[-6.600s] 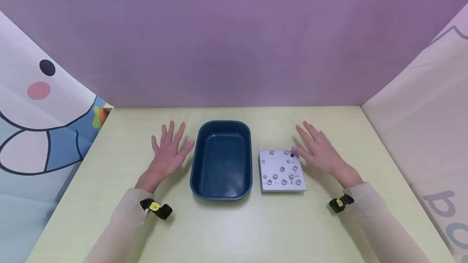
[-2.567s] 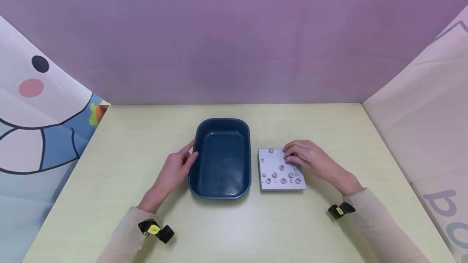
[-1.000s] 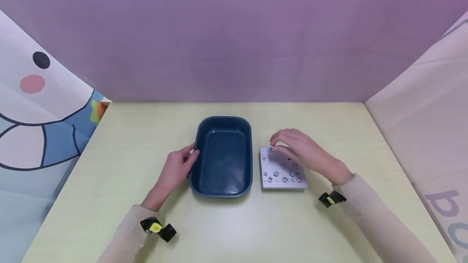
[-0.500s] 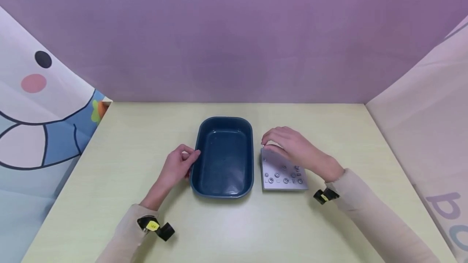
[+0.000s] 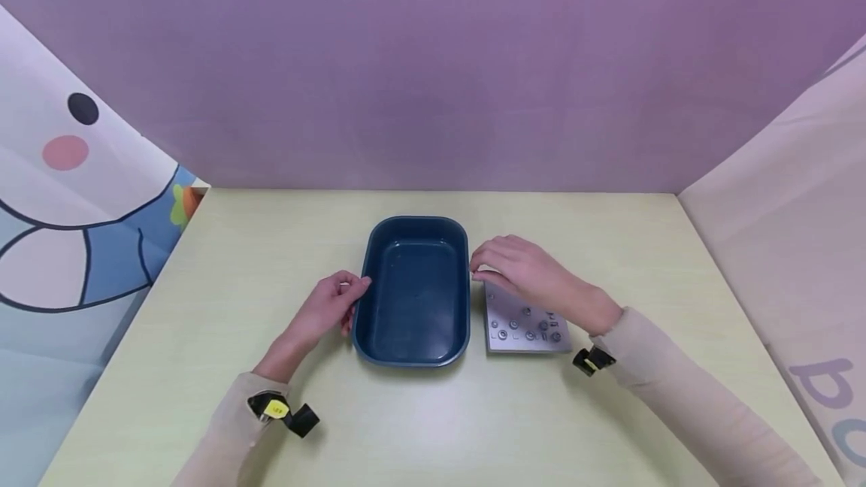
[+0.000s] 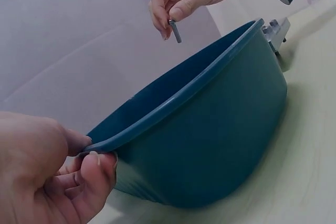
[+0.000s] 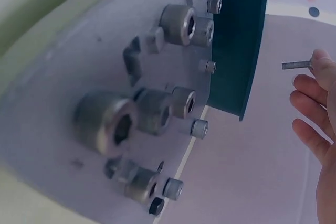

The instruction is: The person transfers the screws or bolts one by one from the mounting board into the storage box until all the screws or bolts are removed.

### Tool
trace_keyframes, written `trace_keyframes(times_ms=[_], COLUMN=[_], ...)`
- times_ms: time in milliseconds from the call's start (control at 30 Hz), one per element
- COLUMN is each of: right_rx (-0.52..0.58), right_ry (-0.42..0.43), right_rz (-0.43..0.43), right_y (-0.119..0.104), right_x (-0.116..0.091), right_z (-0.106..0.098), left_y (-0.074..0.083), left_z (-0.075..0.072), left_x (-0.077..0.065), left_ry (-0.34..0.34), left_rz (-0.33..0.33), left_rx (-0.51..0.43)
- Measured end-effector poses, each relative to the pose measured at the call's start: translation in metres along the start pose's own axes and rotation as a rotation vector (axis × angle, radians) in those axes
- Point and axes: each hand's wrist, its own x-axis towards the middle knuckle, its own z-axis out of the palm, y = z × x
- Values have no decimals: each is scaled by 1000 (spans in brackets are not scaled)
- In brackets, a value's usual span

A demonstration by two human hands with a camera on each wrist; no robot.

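My right hand [image 5: 517, 269] pinches a small metal screw [image 6: 175, 31] at the thumb and fingertips — a slim, straight, grey shank, finely ridged, poking out tilted while my fingers cover its other end. I have it in the air just beside the right rim of the tray [image 5: 416, 307], near the far left corner of the silver plate [image 5: 504, 307]. The tray is dark blue, deep and oblong with rounded corners; my left hand [image 5: 329, 304] grips its left rim, fingers curled. The plate lies on the pale table [image 5: 419, 427], studded with shiny cylindrical bolts [image 7: 178, 23] of several sizes — hex recesses show in the larger heads
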Motion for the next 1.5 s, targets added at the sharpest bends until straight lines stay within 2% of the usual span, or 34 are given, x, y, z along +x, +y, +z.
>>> trace_keyframes(times_ms=[367, 800, 1100, 1267, 1500], right_rx=[-56, -99, -165, -225, -312], right_ry=[-67, -190, -249, -322, -440], right_rz=[-59, -60, -133, -187, -219], right_y=[-4, -6, -6, -7, -13], right_x=[13, 26, 32, 39, 50], right_z=[2, 9, 16, 20, 20], left_y=[0, 2, 3, 3, 2], left_z=[2, 4, 7, 7, 7], left_x=[0, -1, -2, -3, -2], left_ry=[-4, 0, -13, -15, -17], left_rz=[-15, -19, -20, -16, -9], left_rx=[-32, -51, -70, -71, -73])
